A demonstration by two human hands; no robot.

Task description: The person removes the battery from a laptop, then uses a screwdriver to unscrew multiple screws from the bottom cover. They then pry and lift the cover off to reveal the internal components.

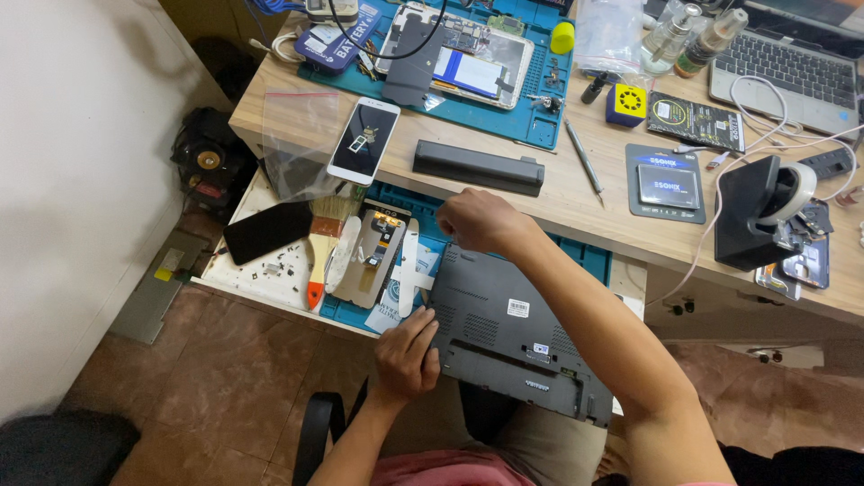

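Left hand (pixel 407 353) grips the near left corner of the upturned grey laptop (pixel 513 328), which lies on the pulled-out drawer (pixel 270 274) below the desk edge. Right hand (pixel 479 220) is clenched at the laptop's far left corner; what it pinches, I cannot tell. Just left lie a paintbrush (pixel 322 243) and a dark phone (pixel 267 230); a long black battery (pixel 478 167) rests on the desk beyond.

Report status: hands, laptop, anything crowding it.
Left hand steadies the overturned laptop by its edge. Right hand fisted at its far corner. Paintbrush and phone parts alongside.
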